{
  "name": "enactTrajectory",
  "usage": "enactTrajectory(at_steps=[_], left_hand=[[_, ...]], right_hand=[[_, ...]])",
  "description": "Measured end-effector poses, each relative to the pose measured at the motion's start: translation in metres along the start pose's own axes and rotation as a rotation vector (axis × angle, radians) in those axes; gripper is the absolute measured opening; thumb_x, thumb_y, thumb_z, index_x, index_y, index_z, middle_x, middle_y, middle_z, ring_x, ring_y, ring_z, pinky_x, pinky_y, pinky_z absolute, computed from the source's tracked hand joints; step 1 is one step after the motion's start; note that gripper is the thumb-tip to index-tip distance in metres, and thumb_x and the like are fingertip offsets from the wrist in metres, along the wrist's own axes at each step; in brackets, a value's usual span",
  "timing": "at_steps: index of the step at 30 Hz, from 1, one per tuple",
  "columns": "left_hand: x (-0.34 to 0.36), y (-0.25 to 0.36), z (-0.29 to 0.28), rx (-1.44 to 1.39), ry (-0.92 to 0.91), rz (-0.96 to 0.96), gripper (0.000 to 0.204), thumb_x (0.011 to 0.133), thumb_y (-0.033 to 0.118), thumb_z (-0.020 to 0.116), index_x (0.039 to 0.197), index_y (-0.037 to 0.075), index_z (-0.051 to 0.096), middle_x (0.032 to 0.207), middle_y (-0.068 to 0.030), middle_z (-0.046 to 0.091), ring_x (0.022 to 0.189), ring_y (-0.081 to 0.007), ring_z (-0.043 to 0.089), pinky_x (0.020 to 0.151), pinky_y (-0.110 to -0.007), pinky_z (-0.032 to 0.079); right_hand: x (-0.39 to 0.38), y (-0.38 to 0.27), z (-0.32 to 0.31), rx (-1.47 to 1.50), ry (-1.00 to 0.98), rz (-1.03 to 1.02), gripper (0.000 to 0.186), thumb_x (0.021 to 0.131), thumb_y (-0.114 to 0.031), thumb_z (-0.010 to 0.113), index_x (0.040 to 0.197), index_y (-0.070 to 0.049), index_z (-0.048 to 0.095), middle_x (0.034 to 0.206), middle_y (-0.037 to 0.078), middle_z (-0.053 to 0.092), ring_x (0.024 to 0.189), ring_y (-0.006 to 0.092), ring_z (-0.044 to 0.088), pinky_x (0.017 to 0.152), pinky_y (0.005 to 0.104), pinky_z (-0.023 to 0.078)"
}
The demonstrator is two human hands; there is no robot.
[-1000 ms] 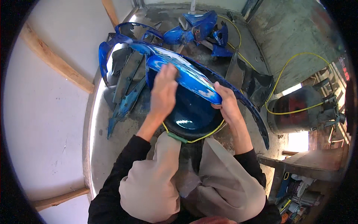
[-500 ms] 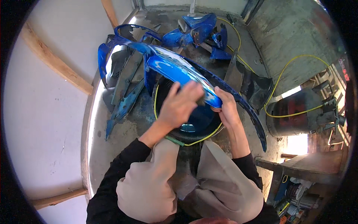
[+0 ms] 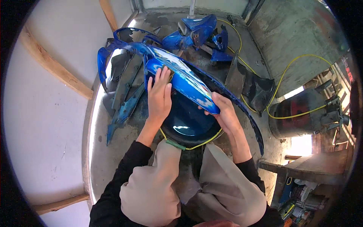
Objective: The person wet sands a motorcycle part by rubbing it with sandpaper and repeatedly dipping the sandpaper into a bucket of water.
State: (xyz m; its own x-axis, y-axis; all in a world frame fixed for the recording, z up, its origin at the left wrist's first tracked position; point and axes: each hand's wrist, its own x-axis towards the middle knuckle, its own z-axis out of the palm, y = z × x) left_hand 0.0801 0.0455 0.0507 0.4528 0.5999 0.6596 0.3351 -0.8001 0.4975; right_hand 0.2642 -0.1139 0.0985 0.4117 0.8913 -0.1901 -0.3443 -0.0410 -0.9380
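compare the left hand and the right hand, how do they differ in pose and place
The left hand has its fingers nearly straight and laid over the blue panel; the right hand curls around the panel's edge. The left hand is near the panel's left end, the right hand at its lower right end. Both are bare.

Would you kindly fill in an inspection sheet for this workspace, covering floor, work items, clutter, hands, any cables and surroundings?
Surface: grey floor, stained in patches.
Job's things: blue panel with white patterning, held above a round dark tub.
Clutter: blue parts at the back; black parts to the right.
Hands: left hand against the panel, fingers straight, something unclear beneath them; right hand grips the panel's right end.
Cables: no electric cable made out; yellow hose looping near a dark tank.
Surroundings: white wall with wooden posts at left.
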Motion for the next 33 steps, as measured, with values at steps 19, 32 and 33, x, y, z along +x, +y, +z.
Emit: enactTrajectory(at_steps=[19,32,33], left_hand=[[0.005,-0.001,-0.006,0.053,-0.014,0.062,0.044,0.108,0.012,0.049,0.148,0.001,0.062,0.154,-0.0163,0.062,0.153,-0.0332,0.048,0.126,-0.055,0.023],[0.0,-0.01,0.004,0.125,0.064,0.019,0.044,0.107,0.015,0.054,0.148,0.0,0.062,0.156,-0.0172,0.059,0.151,-0.034,0.049,0.123,-0.053,0.03],[-0.013,0.007,0.007,0.089,-0.017,0.125,0.046,0.107,0.016,0.055,0.15,0.0,0.06,0.157,-0.0174,0.059,0.151,-0.0338,0.048,0.123,-0.052,0.031]], right_hand=[[0.002,-0.006,0.002,0.011,-0.027,0.036,0.04,0.11,-0.034,0.063,0.121,0.003,0.075,0.102,0.01,0.078,0.082,0.0142,0.072,0.071,0.0259,0.055],[0.009,0.003,0.003,0.025,0.029,0.013,0.038,0.109,-0.031,0.063,0.12,0.003,0.076,0.101,0.009,0.078,0.085,0.0125,0.071,0.072,0.0269,0.054],[0.01,0.004,-0.002,0.022,0.031,0.012,0.038,0.109,-0.031,0.063,0.12,0.003,0.076,0.101,0.009,0.078,0.085,0.0125,0.071,0.072,0.0269,0.054]])
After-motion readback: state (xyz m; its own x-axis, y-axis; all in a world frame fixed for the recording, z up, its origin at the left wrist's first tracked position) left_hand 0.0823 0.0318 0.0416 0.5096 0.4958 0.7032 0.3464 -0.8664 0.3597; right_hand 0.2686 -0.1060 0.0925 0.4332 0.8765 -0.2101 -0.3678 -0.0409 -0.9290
